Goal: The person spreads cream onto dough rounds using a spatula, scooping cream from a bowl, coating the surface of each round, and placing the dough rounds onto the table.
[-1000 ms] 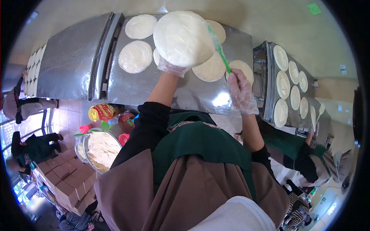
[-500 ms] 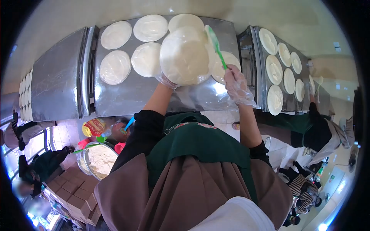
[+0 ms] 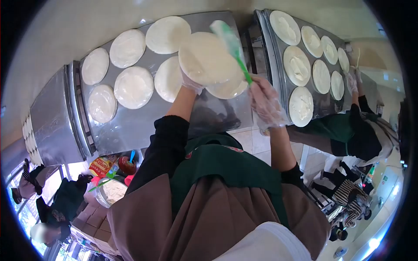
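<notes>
My left hand (image 3: 190, 81), in a clear plastic glove, holds up a round white disc (image 3: 207, 58) from its near edge. The disc's pale surface looks smooth; I cannot tell what it is made of. My right hand (image 3: 265, 100), gloved too, is closed round the green handle of a spatula (image 3: 235, 49). Its whitish-green blade is blurred, close to the disc's right edge; whether they touch I cannot tell. Below the raised disc, other cream-coated discs (image 3: 133, 87) lie in rows on the metal table (image 3: 148, 126), one partly covered by it (image 3: 228, 89).
To the right, a second metal table (image 3: 272, 65) bears several coated discs, with a co-worker's gloved hands (image 3: 353, 80) beyond. A bowl of cream (image 3: 112, 191) and a red-yellow package (image 3: 101, 166) stand low at left, near stacked cartons (image 3: 93, 224). A gap separates the tables.
My view has turned right, so the tables appear shifted left. The raised disc is tilted differently, and the spatula blade has moved left toward it. Both hands keep their hold.
</notes>
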`<state>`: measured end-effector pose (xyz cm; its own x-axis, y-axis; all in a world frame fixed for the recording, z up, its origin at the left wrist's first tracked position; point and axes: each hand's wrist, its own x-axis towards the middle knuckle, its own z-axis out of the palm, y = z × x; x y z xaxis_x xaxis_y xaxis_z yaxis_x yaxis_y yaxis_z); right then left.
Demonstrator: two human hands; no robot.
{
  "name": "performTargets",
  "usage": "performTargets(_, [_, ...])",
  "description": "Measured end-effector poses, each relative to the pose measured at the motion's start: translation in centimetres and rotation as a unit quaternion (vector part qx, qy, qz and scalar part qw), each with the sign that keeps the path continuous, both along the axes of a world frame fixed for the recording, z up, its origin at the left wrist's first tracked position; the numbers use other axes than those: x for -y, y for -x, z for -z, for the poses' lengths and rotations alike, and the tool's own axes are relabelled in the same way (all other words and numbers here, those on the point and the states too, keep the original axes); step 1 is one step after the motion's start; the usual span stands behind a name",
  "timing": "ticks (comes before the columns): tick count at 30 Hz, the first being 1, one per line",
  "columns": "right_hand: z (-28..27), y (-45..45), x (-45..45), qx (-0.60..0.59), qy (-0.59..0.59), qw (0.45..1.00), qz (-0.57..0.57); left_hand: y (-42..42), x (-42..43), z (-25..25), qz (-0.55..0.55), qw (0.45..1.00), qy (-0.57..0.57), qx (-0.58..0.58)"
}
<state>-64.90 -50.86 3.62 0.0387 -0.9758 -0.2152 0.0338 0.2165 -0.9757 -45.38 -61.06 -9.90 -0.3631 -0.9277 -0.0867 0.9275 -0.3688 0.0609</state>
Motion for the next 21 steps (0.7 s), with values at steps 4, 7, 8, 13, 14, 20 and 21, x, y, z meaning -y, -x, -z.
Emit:
performTargets(4, [-1.5, 3.3, -0.1, 0.016, -0.100, 0.992, 0.071, 3.2, 5.6, 2.7, -0.046, 0.998, 0.014, 0.052])
performTargets(7, [-1.0, 4.9, -0.4, -0.015, -0.131, 0.986, 0.107, 5.2, 9.1, 5.1, -0.042, 0.998, 0.008, -0.051])
performTargets(8, [-0.8, 5.3, -0.4, -0.015, -0.133, 0.985, 0.108, 5.8, 10.1, 5.8, -0.054, 0.997, 0.003, -0.063])
performTargets(13, [0.3, 6.6, -0.8, 0.007, -0.147, 0.983, 0.106, 8.0, 12.9, 7.7, -0.144, 0.912, 0.121, 0.364])
performTargets(14, [0.7, 6.9, -1.0, 0.016, -0.144, 0.984, 0.106, 7.9, 13.2, 8.4, -0.145, 0.896, 0.125, 0.400])
performTargets(20, [1.0, 7.4, -0.9, 0.035, -0.159, 0.980, 0.111, 6.9, 14.7, 12.6, -0.059, 0.964, -0.131, 0.223])
performTargets(21, [1.0, 7.3, -0.7, 0.037, -0.160, 0.980, 0.108, 6.5, 14.3, 11.9, -0.042, 0.955, -0.174, 0.237])
